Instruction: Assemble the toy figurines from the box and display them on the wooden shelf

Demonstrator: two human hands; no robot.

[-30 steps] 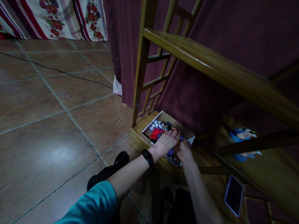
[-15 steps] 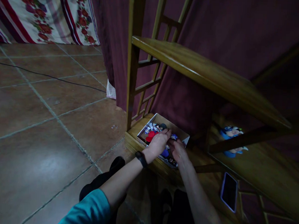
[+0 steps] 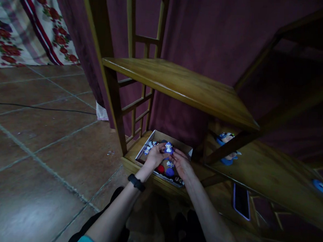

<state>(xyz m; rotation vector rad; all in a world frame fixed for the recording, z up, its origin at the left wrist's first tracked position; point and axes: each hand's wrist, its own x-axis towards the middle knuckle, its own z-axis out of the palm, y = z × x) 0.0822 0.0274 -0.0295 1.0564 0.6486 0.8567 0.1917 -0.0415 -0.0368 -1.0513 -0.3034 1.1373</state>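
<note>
Between my two hands, just above an open cardboard box (image 3: pixel 174 139), is a small purple-and-white figurine (image 3: pixel 168 148). My left hand (image 3: pixel 156 156) grips it from the left, with thumb and fingers closed round its side. From the right, the fingertips of my right hand (image 3: pixel 181 161) close on its lower edge. Inside the box below lie several more small figurines (image 3: pixel 147 150), a red round piece (image 3: pixel 160 169) and a blue-purple round piece (image 3: pixel 170 172). My hands partly hide the box's contents.
The box stands on the bottom board of a wooden shelf unit (image 3: pixel 132 153), under a higher shelf board (image 3: pixel 180 78). To the right are blue-based figurines (image 3: pixel 228 159) and a phone (image 3: pixel 241 201). A dark curtain (image 3: pixel 193 39) hangs behind; a cable (image 3: pixel 43 109) crosses the tiled floor.
The purple-and-white figurine is now up between both hands; earlier my hands were down among the box's contents. The red piece shows nearer the box's front. The view has shifted to the right.
</note>
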